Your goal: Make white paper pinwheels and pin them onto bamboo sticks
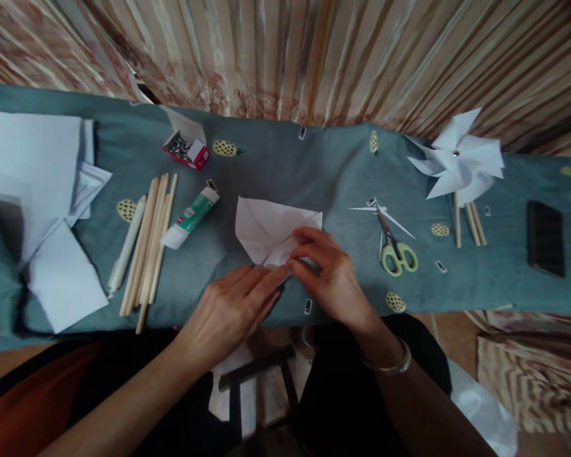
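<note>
Paper (266, 222): likely light, easily creased; best held by edges
Left hand (235, 299): flattish, over six-o'clock edge
Right hand (330, 273): half-curled at four o'clock; both grips unclear

"Can you read any words near where the left hand (242, 298) and right hand (330, 273) hold the white paper (264, 219)?"

"There are tiny ones on the blue-green cloth (276, 162). Just on the near side of the grip is a little dark tag (308, 307). Its pale letters look like OBEY, but they're blurry, so I'm not sure."

"Any more tags?"

"Yes! A far tag (302, 132) is out past the grip, and a side tag (441, 266) is well off to its right. Both are too small to read."

"And the green and white tube (191, 217), left of the grip?"

"It has a red patch (181, 219) on it, but I can't read that."
</note>
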`<state>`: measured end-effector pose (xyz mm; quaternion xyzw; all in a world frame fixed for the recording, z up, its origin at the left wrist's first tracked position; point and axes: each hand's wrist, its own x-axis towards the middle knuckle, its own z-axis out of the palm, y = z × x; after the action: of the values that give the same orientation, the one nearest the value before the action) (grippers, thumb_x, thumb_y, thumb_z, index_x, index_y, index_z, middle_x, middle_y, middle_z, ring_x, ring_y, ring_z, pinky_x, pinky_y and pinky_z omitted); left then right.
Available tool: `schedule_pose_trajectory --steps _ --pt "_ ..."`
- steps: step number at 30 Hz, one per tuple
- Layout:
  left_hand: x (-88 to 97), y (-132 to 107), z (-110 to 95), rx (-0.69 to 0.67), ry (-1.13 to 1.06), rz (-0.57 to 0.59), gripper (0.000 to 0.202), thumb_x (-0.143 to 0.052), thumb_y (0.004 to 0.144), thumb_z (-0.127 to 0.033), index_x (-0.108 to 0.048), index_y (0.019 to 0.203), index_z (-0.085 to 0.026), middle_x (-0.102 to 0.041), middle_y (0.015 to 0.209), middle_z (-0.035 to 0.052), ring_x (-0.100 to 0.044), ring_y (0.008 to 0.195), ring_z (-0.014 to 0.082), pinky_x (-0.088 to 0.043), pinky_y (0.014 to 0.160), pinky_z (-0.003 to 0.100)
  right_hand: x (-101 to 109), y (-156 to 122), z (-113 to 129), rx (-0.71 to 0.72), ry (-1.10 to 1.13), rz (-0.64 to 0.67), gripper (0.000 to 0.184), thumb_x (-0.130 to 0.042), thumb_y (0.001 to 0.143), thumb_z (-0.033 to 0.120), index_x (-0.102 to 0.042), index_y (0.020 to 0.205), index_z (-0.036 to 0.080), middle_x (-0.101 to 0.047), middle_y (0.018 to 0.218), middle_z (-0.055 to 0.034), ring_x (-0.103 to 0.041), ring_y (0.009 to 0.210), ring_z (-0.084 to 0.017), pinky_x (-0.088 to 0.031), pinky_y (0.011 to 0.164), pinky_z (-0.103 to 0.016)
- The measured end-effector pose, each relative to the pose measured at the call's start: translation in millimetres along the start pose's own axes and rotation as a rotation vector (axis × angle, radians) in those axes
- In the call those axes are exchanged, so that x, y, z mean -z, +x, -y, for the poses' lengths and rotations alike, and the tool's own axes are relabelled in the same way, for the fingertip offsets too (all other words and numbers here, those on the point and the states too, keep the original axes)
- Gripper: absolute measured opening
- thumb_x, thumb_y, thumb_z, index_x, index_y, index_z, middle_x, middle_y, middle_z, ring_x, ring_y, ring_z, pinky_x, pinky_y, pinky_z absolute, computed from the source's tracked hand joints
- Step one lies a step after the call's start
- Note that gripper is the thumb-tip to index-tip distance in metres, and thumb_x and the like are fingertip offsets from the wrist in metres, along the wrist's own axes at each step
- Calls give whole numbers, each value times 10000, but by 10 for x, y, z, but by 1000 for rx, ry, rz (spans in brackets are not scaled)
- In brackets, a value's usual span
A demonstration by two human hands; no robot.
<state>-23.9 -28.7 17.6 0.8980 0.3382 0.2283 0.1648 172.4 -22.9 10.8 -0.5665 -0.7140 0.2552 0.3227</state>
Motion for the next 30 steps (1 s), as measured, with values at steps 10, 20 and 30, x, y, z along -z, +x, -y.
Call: schedule_pose_trajectory --steps 10,20,30 --pt "-34 -22 18 -15 -6 16 195 -525 932 -146 -643 1083 -109 -702 950 93 -650 819 187 -594 720 337 -48 -6 0 30 -90 -26 80 -605 850 179 -669 811 206 -644 1151 -94 -620 1061 -216 -503 950 -408" --pt "-50 -16 22 -12 -3 -2 181 -539 926 -145 -652 1058 -93 -702 947 96 -652 831 197 -595 730 342 -68 10 28 0 -67 -45 91 -602 842 149 -656 788 198 -649 1155 -103 -622 1082 -218 -499 958 -406" --pt "-50 -6 22 23 -22 -4 186 -514 940 -161 -651 1052 -103 -706 942 98 -659 812 188 -595 702 333 -106 16 36 -3 -102 -61 110 -575 842 154 -642 779 213 -653 1142 -93 -616 1059 -223 -500 944 -423"
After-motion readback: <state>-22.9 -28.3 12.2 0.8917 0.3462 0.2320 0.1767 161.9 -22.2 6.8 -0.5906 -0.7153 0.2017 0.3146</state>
